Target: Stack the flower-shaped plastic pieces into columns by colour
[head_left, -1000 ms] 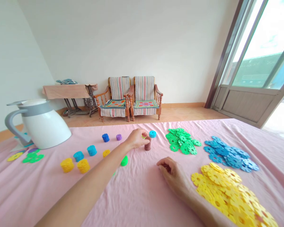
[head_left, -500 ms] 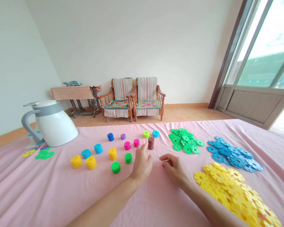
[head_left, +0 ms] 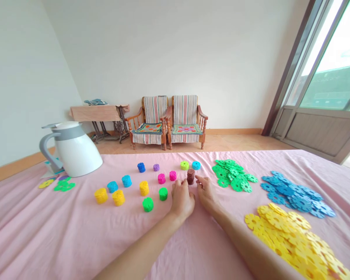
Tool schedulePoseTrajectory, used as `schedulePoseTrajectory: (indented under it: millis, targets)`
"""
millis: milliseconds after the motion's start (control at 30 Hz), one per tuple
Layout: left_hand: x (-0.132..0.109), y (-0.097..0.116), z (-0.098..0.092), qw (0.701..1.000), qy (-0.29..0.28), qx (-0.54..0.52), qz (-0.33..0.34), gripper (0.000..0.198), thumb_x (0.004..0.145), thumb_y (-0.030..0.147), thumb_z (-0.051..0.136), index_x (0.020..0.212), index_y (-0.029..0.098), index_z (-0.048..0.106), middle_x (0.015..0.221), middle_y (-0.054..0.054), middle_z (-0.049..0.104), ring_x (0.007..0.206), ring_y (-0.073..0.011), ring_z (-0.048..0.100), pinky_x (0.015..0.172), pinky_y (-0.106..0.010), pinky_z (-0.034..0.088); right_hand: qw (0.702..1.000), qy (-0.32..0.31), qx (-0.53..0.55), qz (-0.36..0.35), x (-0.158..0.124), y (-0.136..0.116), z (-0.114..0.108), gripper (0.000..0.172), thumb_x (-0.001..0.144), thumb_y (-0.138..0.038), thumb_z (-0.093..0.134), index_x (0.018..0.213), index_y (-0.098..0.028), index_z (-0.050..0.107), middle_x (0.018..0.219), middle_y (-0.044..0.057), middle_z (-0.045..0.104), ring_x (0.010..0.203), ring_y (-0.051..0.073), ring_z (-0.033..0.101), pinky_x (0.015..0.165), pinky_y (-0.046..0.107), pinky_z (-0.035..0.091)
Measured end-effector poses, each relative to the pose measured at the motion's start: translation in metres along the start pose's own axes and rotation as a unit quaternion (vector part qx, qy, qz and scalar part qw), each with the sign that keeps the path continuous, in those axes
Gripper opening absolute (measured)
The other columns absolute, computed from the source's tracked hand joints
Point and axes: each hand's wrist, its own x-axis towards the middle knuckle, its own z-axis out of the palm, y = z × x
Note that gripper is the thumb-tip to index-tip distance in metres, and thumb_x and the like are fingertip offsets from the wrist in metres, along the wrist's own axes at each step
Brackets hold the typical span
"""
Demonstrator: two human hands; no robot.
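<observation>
A brown stack of notched discs [head_left: 190,176] stands upright on the pink cloth. My left hand [head_left: 182,198] is just in front of it and to the left, its fingers curled; what they hold, if anything, is hidden. Close to the stack's right side is my right hand [head_left: 206,192], index finger toward the stack and the other fingers curled in, their contents hidden. Behind the brown stack are a lime stack [head_left: 184,165] and a light blue stack [head_left: 196,165]. Two pink stacks, one of them the nearer [head_left: 172,175], and a green stack [head_left: 163,194] stand left of my left hand.
Yellow stacks [head_left: 118,198] and blue stacks [head_left: 126,181] stand farther left, near a white jug [head_left: 77,151]. Loose green discs [head_left: 233,175], blue discs [head_left: 297,194] and yellow discs [head_left: 291,237] lie in piles at right. Two chairs [head_left: 185,116] stand beyond the table.
My right hand has moved forward and left, up beside the brown stack. My left hand has drawn back slightly from it, its fingers more curled. The view has shifted slightly left.
</observation>
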Motion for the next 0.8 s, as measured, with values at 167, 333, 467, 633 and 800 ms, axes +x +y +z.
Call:
schedulePoseTrajectory:
  millis: [167,333,467,633,800]
  targets:
    - [0.005,-0.001,0.000,1.000,-0.003,0.002,-0.006,0.036,0.070,0.004,0.052,0.104,0.014,0.060,0.102,-0.013,0.057,0.103,-0.0280,0.052,0.093,-0.035,0.039,1.000,-0.012,-0.016,-0.007,0.000,0.005,0.002,0.042,0.076,-0.010,0.041,0.109,-0.018,0.067,0.085,0.008,0.063,0.080,0.019,0.058,0.074,0.028,0.044]
    - [0.006,-0.002,0.001,1.000,-0.004,0.001,0.002,0.035,0.071,0.004,0.051,0.103,0.014,0.060,0.102,-0.013,0.058,0.102,-0.0279,0.052,0.093,-0.036,0.039,1.000,-0.015,-0.025,-0.011,0.000,0.010,0.006,0.044,0.077,-0.012,0.041,0.113,-0.019,0.065,0.086,0.007,0.061,0.080,0.018,0.058,0.074,0.027,0.044]
    - [0.006,-0.002,0.000,1.000,-0.004,0.001,0.006,0.035,0.070,0.004,0.051,0.102,0.015,0.060,0.102,-0.012,0.058,0.102,-0.0274,0.052,0.092,-0.036,0.039,0.999,-0.011,-0.029,-0.012,0.001,0.013,0.010,0.045,0.076,-0.010,0.040,0.112,-0.019,0.065,0.088,0.007,0.062,0.083,0.018,0.058,0.075,0.027,0.045]
    - [0.005,-0.002,0.000,1.000,-0.003,0.000,0.015,0.039,0.070,0.004,0.051,0.107,0.015,0.060,0.103,-0.012,0.059,0.103,-0.0276,0.052,0.093,-0.036,0.039,0.999,-0.015,-0.033,-0.015,0.001,0.014,0.010,0.044,0.076,-0.011,0.041,0.112,-0.018,0.065,0.088,0.008,0.063,0.082,0.019,0.059,0.074,0.028,0.045]
    - [0.005,-0.002,-0.001,1.000,-0.005,0.001,0.017,0.040,0.070,0.005,0.051,0.107,0.016,0.060,0.103,-0.011,0.059,0.103,-0.0273,0.052,0.094,-0.035,0.038,0.999,-0.016,-0.036,-0.016,0.002,0.015,0.010,0.043,0.075,-0.011,0.041,0.109,-0.019,0.066,0.088,0.007,0.064,0.082,0.019,0.059,0.073,0.027,0.044]
